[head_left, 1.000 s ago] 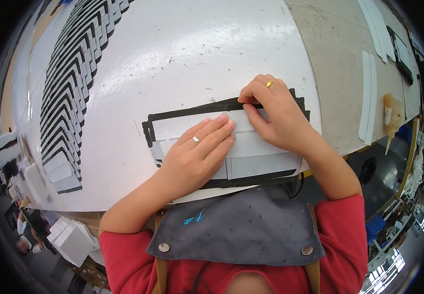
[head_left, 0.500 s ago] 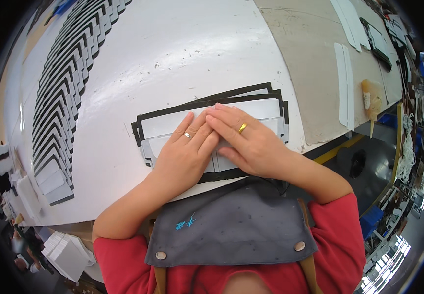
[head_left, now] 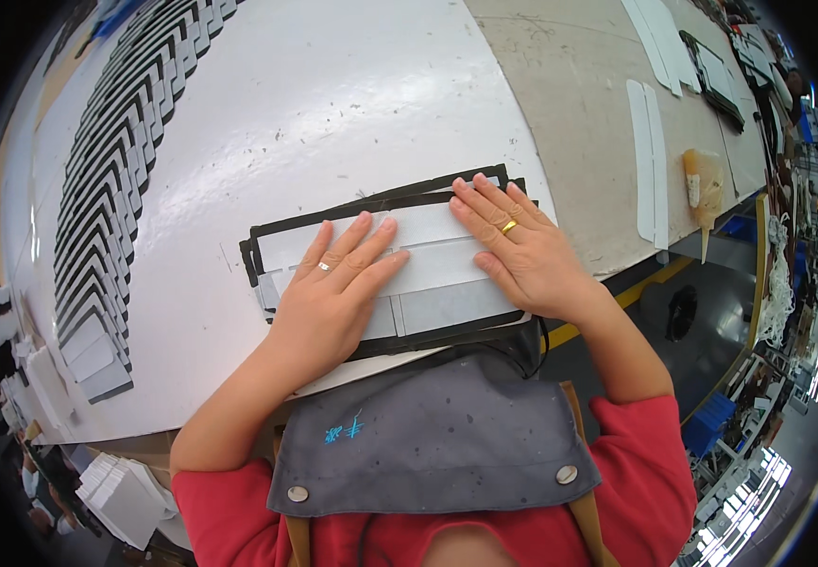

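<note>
Left hand [head_left: 338, 274] flat, fingers spread; right hand [head_left: 522, 248] flat, fingers slightly spread, thumb apart. Both on top panel [head_left: 437, 255], at near edge of table [head_left: 352, 104]. Uneven pressing could slide it askew over 1 crooked panel [head_left: 423, 187] beneath.

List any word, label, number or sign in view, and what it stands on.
Dark grey apron: blue characters, not copied here.
Yellowish nozzle bottle: any marking too small to read.
Black-edged white panel: no text visible.
</note>
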The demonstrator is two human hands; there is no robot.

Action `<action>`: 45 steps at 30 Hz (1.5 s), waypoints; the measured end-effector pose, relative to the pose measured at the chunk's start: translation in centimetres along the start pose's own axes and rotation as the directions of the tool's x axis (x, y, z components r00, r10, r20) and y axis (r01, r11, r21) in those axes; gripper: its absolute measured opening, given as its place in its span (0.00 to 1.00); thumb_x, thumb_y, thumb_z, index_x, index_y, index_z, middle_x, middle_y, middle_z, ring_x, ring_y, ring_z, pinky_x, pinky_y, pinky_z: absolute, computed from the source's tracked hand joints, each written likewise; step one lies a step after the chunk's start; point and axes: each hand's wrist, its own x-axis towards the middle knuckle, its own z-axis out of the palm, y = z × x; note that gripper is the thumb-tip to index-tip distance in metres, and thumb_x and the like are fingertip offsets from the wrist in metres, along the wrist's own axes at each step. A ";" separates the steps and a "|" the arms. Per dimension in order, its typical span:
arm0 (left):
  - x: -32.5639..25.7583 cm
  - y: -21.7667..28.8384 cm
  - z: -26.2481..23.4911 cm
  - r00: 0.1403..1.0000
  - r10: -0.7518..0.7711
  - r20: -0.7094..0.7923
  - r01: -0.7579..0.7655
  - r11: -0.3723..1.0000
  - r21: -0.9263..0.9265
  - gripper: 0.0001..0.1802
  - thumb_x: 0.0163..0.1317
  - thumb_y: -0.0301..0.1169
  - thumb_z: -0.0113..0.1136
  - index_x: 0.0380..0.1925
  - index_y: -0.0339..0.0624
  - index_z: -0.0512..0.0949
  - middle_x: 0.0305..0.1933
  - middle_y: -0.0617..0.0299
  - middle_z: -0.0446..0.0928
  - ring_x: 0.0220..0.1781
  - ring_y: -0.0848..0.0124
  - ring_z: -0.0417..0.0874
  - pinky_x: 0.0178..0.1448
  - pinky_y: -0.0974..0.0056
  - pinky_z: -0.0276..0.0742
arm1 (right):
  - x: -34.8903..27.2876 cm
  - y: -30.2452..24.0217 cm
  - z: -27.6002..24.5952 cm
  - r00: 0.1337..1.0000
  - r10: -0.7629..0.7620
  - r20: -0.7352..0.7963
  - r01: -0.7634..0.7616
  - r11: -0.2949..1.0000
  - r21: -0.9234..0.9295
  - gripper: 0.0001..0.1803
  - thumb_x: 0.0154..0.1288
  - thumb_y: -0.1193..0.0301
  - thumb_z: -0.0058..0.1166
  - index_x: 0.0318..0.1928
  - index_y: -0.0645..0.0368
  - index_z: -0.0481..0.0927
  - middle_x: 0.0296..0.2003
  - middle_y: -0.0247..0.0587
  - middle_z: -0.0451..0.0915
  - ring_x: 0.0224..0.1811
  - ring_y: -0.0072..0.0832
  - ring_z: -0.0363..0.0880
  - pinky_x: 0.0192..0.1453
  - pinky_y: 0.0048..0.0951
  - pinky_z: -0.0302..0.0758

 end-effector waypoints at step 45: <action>-12.7 -4.6 -4.8 0.539 -0.677 -0.501 0.007 0.599 -0.801 0.21 0.62 0.22 0.50 0.56 0.39 0.65 0.38 0.66 0.73 0.40 0.80 0.69 0.47 0.74 0.64 | 9.9 -9.9 -3.2 0.992 -0.065 -0.107 0.104 0.899 0.426 0.08 0.57 0.72 0.55 0.36 0.62 0.73 0.30 0.42 0.77 0.35 0.31 0.75 0.40 0.29 0.70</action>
